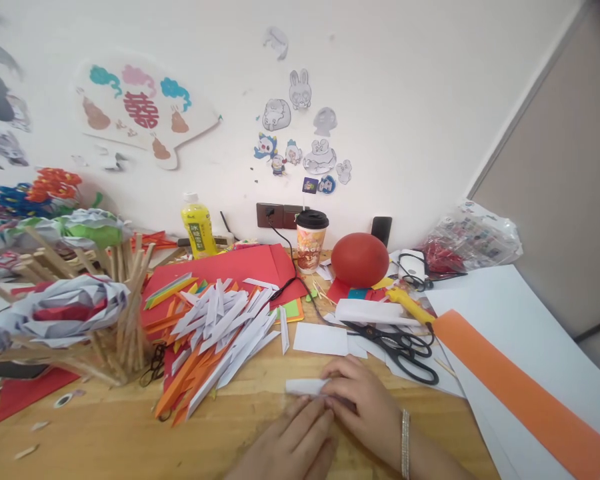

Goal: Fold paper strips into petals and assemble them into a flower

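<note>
A narrow folded white paper strip [300,387] lies on the wooden table [250,427] near the front. My right hand [363,403], with a sparkling bracelet at the wrist, pinches the strip's right part between thumb and fingers. From below, my left hand [295,437] presses its fingertips along the strip's lower edge, touching my right fingers. Just beyond lies a flat white paper rectangle [321,339]. Left of it is a pile of folded white strips [240,333] with orange ones [193,377] beneath. Black scissors [397,347] rest to the right.
A lidded cup [311,243], a yellow bottle [198,227] and a red balloon [360,260] stand along the wall. A yellow glue gun [410,305] lies behind the scissors. Paper flowers and sticks [130,307] fill the left; large white sheets [495,293] and an orange strip [525,393] cover the right.
</note>
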A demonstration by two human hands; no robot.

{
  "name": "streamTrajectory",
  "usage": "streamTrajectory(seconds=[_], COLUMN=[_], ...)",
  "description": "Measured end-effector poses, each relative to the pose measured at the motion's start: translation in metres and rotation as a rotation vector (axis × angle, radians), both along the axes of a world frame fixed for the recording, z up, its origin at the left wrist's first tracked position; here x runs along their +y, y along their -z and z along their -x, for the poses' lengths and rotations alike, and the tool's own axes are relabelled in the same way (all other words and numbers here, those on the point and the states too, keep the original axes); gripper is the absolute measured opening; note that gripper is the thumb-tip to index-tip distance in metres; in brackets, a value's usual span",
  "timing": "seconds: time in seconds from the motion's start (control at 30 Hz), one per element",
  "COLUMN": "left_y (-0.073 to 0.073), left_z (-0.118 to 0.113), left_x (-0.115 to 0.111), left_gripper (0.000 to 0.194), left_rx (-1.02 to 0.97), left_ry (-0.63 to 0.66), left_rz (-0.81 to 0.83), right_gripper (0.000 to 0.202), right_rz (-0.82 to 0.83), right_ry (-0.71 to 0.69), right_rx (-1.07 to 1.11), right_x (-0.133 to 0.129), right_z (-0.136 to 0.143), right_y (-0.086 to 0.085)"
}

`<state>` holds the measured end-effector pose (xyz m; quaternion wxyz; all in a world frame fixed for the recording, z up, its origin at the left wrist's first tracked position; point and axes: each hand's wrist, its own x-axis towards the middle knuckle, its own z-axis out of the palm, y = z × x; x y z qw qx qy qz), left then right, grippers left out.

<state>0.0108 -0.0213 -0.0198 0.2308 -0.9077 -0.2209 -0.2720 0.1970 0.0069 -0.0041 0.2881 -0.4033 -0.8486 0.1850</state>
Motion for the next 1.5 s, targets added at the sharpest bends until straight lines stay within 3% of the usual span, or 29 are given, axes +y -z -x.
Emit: streamTrajectory(seconds=[0.37, 0.7, 0.87, 1.2, 1.5], left_y=[-0.032, -0.009, -0.009, -0.001, -0.007], left_z=[0.009, 0.011, 0.012, 0.012, 0.015], left_x=[-0.002, -0.002, -0.004, -0.005, -0.005], left_gripper=[0.029, 0.048, 0.047, 0.047, 0.049], left_rx=[0.288, 0.332, 0.327, 0.292, 0.311], left_ry=[0.060, 0.017, 0.019, 0.016, 0.029], left_rz=[0.023, 0.337, 0.358, 0.422, 0.480], right_gripper=[0.020, 0.016, 0.014, 0.010, 0.010], right_rz=[0.091, 0.104, 0.099, 0.103, 0.118], right_ry=[-0.035, -0.004, 0.070, 0.085, 0.099], right_rx=[0.023, 0.058, -0.035, -0.089, -0.088], right_x=[-0.003, 0.000, -0.002, -0.003, -0.004], right_z=[-0.010, -0.007, -0.005, -0.004, -0.003], right_y=[-0.003, 0.000, 0.000, 0.002, 0.000])
